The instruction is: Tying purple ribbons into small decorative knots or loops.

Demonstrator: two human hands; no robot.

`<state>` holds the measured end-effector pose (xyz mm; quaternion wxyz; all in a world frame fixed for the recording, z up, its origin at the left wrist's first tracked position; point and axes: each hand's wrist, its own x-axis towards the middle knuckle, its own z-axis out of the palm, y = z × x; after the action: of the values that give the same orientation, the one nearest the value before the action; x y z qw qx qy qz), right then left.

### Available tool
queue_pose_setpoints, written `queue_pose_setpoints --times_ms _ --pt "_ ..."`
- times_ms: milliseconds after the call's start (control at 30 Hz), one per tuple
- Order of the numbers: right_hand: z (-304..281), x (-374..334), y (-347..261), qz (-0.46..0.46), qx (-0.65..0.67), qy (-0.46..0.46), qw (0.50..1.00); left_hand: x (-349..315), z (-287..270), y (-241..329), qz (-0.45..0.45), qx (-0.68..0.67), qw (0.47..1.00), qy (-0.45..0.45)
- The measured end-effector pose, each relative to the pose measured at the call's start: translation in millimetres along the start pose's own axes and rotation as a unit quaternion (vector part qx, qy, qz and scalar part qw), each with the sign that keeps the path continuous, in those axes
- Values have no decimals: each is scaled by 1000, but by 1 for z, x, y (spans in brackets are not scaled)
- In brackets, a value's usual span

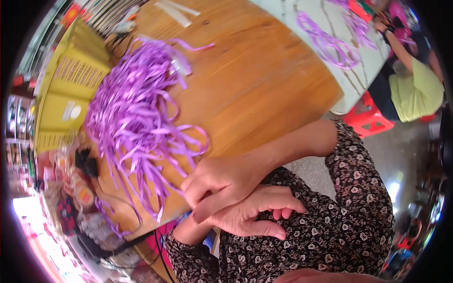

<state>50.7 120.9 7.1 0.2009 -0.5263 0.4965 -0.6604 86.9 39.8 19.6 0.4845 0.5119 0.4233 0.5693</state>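
My right hand (224, 181) reaches across from the right, its fingers closed round my left wrist. Below it, my left hand (259, 212) points to the right with its thumb apart from the loosely bent fingers, and nothing shows in it. Both hands are in front of my dark floral clothing (325, 226), at the wooden table's near edge. Just beyond my right hand lies a large tangled heap of shiny purple ribbons (137, 104). Some loose ribbon ends come close to the right hand's knuckles. Part of my left wrist is hidden under the right hand.
A yellow plastic basket (71, 75) stands left of the heap on the wooden table (264, 61). White strips (177, 12) lie at the far edge. On a pale table (321, 28) are more ribbon loops (330, 47). Another person (415, 89) sits there, near a red stool (368, 115).
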Motion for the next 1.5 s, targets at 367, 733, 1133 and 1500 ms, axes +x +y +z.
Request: queue_pose_setpoints --times_ms 367,733,1133,1500 --pt "4 15 13 97 35 -62 993 -6 3 -9 81 -47 995 20" --pt "-10 11 15 244 177 -5 953 -34 -9 -9 31 -89 992 86" --pt "-32 17 6 241 125 6 963 -66 -16 -2 -19 -93 991 91" --pt "-79 49 81 2 -564 95 820 -72 -6 7 6 -109 962 252"
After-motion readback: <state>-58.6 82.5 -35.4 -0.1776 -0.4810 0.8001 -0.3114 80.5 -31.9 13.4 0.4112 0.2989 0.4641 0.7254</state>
